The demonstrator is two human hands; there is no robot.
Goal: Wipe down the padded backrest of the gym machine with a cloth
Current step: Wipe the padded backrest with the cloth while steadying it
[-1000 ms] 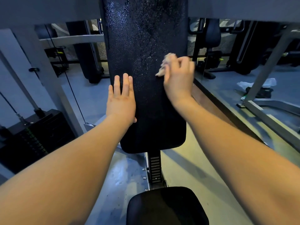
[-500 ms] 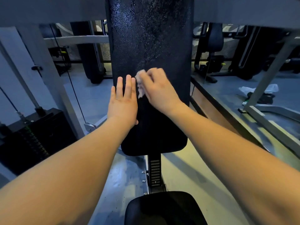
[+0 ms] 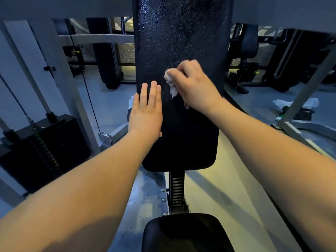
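Note:
The black padded backrest [image 3: 181, 37] stands upright in the middle of the view, its upper part glistening with wet specks. My right hand [image 3: 194, 86] grips a crumpled white cloth [image 3: 170, 83] and holds it against the pad's middle. My left hand [image 3: 146, 110] lies flat with straight fingers on the pad's left edge, just left of and below the cloth. The cloth shows only at the left of my right fingers; the rest is hidden under the hand.
A black seat pad [image 3: 185, 233] sits below, joined by a notched adjuster post [image 3: 177, 190]. A weight stack [image 3: 41, 151] with cable stands at the left. Grey frame bars [image 3: 307, 88] run at the right, with a white cloth on the floor [image 3: 298, 103] beyond.
My right hand with the cloth swept left across the pad from its right edge, then came back a little right to the pad's middle. My left hand stayed pressed on the left edge.

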